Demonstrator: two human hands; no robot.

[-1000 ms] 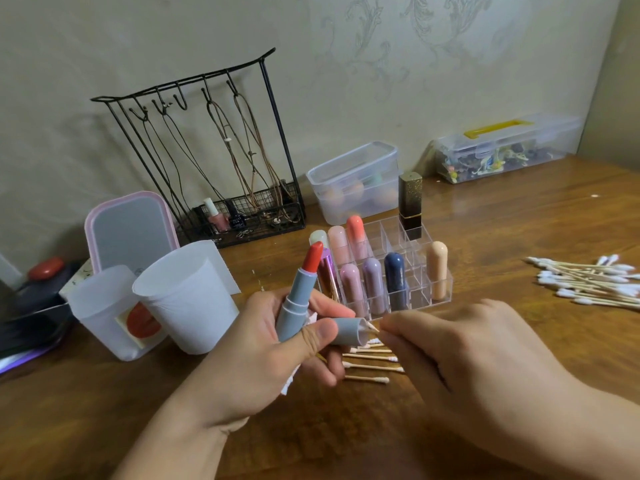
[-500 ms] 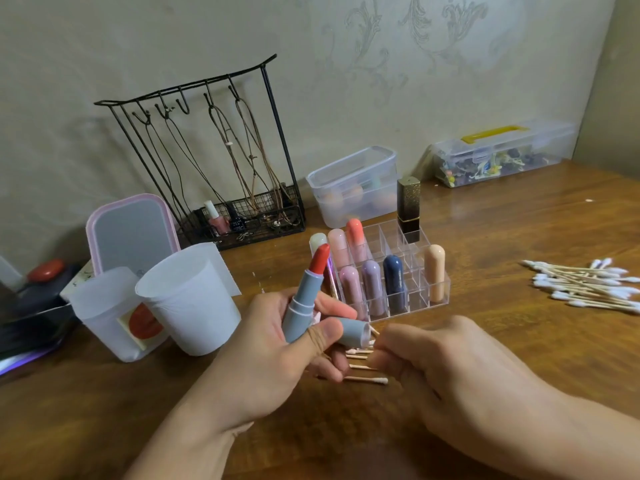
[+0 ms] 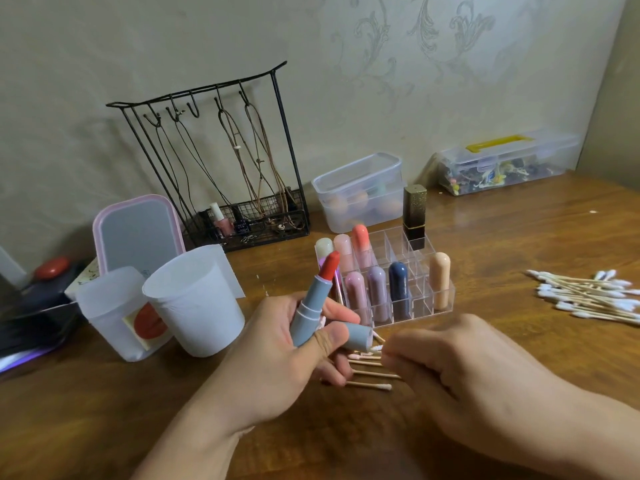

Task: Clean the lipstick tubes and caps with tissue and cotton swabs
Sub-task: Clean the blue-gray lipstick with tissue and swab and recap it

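An open grey-blue lipstick tube [image 3: 309, 310] with its red-orange bullet extended is gripped tilted in the left hand [image 3: 273, 362], above the wooden table [image 3: 519, 230]; its matching grey-blue cap [image 3: 358, 336] is pinched sideways between the same hand's fingers. A cotton swab [image 3: 375, 348] is pinched in the curled right hand [image 3: 446, 365], its white tip just beside the cap's mouth. Capped pastel lipsticks are held upright in a clear acrylic compartment organiser [image 3: 446, 306]. Round sponges are seen in a clear lidded plastic box [image 3: 360, 192].
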